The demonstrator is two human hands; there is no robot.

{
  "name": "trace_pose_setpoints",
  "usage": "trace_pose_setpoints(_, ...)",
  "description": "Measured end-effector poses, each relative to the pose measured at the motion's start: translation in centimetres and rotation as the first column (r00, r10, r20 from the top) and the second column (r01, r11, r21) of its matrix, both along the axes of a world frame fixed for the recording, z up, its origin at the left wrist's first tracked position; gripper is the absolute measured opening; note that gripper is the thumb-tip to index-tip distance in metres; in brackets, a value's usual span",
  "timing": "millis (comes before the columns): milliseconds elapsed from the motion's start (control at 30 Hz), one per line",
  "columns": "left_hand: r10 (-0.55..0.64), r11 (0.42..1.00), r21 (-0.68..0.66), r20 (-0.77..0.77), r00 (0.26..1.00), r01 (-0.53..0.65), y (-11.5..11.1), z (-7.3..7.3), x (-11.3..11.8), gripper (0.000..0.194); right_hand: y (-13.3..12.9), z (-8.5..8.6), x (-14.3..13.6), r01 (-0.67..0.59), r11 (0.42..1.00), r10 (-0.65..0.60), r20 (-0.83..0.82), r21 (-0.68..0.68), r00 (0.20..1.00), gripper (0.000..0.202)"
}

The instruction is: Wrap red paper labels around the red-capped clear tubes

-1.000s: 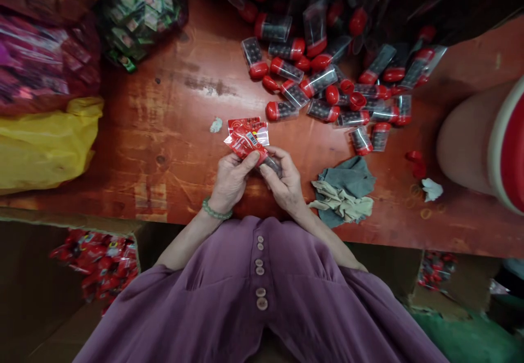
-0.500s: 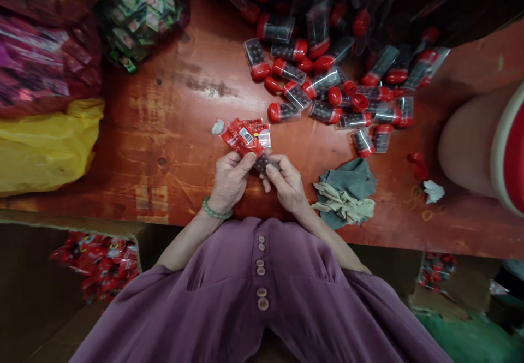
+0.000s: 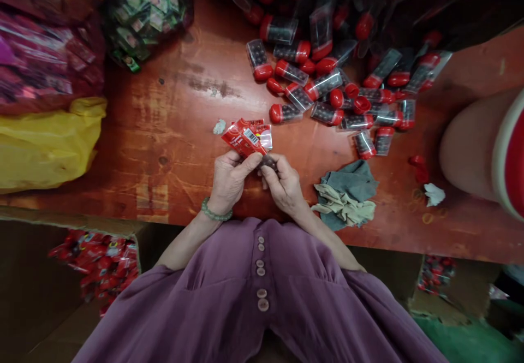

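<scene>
Left hand [image 3: 230, 182] and right hand [image 3: 284, 184] hold a red packet [image 3: 244, 138] and a dark tube [image 3: 268, 161] over the surface [image 3: 184, 139].
The left thumb and fingers pinch the packet's lower end; the right fingers grip the tube against it, though how far inside it sits cannot be told. Crumpled cloths [image 3: 347, 194] lie right of the right hand; just beyond the packet are more red packets [image 3: 265, 135], partly covered, beside a white scrap [image 3: 219, 126]; farther off, red-capped tubes [image 3: 290, 72] lie heaped.
</scene>
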State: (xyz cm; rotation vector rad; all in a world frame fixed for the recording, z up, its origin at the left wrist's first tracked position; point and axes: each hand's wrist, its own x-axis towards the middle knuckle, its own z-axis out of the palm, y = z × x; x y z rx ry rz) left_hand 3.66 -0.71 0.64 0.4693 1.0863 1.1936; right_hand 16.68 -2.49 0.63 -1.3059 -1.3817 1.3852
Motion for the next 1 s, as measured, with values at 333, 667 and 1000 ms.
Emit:
trace_pose_setpoints(333,-0.104,0.995,0.021,0.138,0.985,0.102,-1.0,1.2,-0.2,0.038,0.3,0.5,0.0,-0.107,0.987,0.075,-0.25,-0.118,0.965,0.03)
trace_pose_setpoints(667,-0.065,0.998,0.013,0.118,0.991,0.064,-3.3,1.4,0.3,0.038,0.1,-0.2,-0.6,-0.152,0.959,0.043,-0.406,-0.241,0.913,0.049)
trace_pose_setpoints(1000,0.026,0.998,0.066,-0.444,0.895,0.004,-9.6,4.3,-8.8,0.016,-0.2,1.2,-0.6,-0.286,0.957,0.285,-0.038,-0.037,0.958,0.035)
